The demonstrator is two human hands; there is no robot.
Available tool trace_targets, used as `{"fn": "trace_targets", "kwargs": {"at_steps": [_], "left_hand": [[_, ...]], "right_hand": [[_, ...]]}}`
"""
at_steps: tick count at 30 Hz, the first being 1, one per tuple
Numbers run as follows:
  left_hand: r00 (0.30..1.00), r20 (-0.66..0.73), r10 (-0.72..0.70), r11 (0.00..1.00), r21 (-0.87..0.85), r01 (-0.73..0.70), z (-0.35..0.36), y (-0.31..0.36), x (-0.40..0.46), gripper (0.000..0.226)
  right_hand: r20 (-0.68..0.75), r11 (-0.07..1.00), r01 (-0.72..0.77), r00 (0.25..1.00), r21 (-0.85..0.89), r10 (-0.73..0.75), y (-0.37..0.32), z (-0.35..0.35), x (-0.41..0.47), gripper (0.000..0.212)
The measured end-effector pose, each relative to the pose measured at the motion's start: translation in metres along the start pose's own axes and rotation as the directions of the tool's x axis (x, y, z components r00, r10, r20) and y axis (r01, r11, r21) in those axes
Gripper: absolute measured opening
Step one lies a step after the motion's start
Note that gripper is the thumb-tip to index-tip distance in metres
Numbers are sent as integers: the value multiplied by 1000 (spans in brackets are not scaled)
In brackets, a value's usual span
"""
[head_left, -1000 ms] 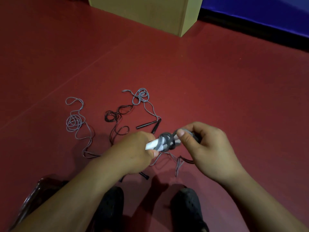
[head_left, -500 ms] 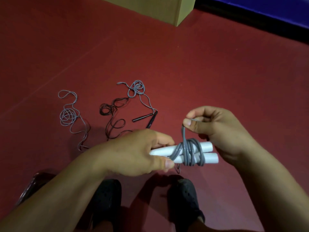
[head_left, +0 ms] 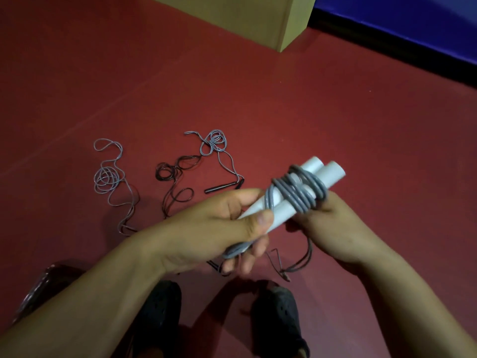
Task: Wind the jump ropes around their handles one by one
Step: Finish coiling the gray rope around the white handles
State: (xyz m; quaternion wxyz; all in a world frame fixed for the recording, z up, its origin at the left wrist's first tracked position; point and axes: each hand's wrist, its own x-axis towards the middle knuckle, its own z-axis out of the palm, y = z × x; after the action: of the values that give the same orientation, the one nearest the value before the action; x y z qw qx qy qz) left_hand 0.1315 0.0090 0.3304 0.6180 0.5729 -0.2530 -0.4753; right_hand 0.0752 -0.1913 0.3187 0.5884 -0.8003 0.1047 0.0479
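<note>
Two white handles (head_left: 284,202), grey rope (head_left: 299,192) wound: left hand (head_left: 219,228) grips; right hand (head_left: 333,228) grip unclear.

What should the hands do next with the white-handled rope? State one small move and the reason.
Probably tuck the loose end under the coils. The grey rope is already wound several times around the two white handles, which the left hand grips, and the right hand sits just under the coils, so mainly securing seems left.
</note>
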Motion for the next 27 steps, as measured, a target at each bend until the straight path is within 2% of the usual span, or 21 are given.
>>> {"fn": "trace_targets", "kwargs": {"at_steps": [4, 11, 12, 15, 19, 23, 27], "left_hand": [[981, -192, 27, 999, -39, -35, 0, 2, 6, 33], [869, -494, -8, 995, 79, 54, -8, -7, 15, 18], [856, -517, -19, 993, 90, 76, -9, -8, 15, 18], [820, -572, -22, 982, 140, 125, -13, -12, 16, 17], [779, -625, 44, 928, 315, 200, -21, -18, 16, 13], [764, -637, 106, 803, 508, 312, -23, -20, 13, 11], [758, -640, 124, 700, 598, 390, -25, -20, 12, 12]], "right_hand": [[75, 999, -22, 997, -47, 26, 3, 7, 1, 11], [25, 990, -134, 991, 34, 133, 7, 10, 2, 5], [23, 990, -138, 990, 15, 138, 7, 11, 2, 3], [33, 987, -143, 989, -67, 145, 4, 11, 2, 13], [40, 976, -105, 993, -192, 115, 2, 12, 0, 22], [28, 950, -14, 999, -311, 23, -1, 13, -2, 25], [19, 921, 90, 996, -378, -90, -3, 17, -4, 16]]}}
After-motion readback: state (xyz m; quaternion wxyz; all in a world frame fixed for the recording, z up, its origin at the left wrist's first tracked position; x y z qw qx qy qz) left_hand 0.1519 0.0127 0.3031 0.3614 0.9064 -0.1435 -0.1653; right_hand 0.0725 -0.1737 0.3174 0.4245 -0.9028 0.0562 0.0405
